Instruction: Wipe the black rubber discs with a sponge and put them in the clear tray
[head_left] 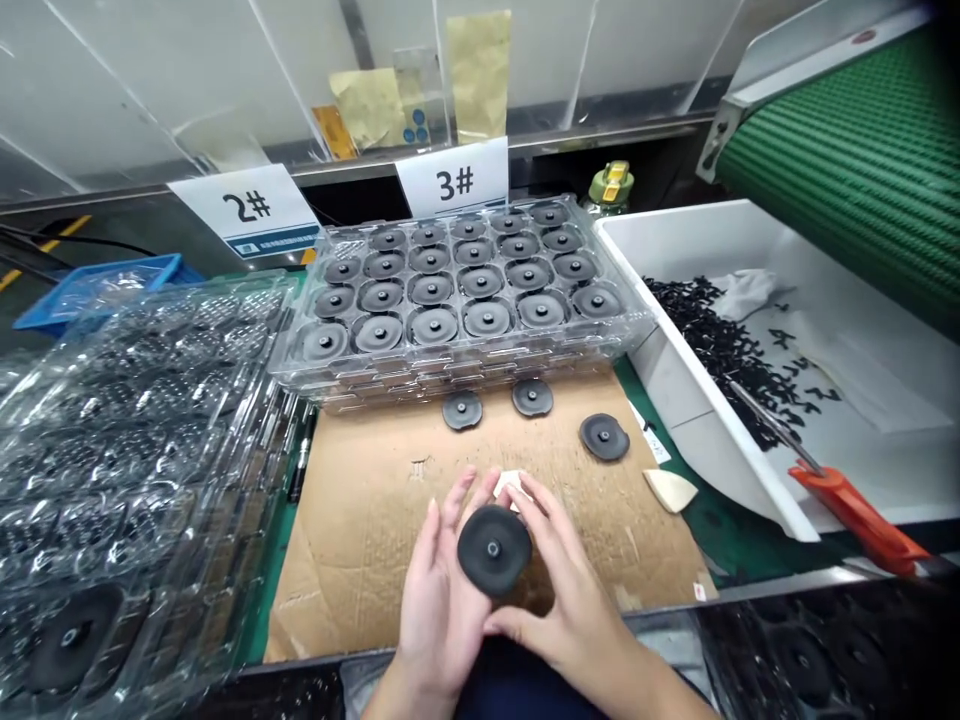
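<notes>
A black round disc (493, 577) with a small raised hub is held between my two hands above the cardboard sheet (360, 560). My left hand (442, 600) is palm up under its left side, fingers stretched behind it. My right hand (562, 580) curves around the right side, fingertips at the upper edge and thumb near the lower edge. A small white piece (511, 480) shows behind the fingertips; whether it is held or lying on the cardboard I cannot tell. Three similar objects, a left disc (462, 410), a middle disc (532, 397) and a right disc (604, 437), lie beyond my hands.
Stacked clear trays (450, 365) at the back hold several black discs. More clear trays (150, 440) stand left. A white bin (675, 350) at right contains small black parts, with an orange-handled tool (862, 515) across its rim. A pale wedge (670, 490) lies near the bin.
</notes>
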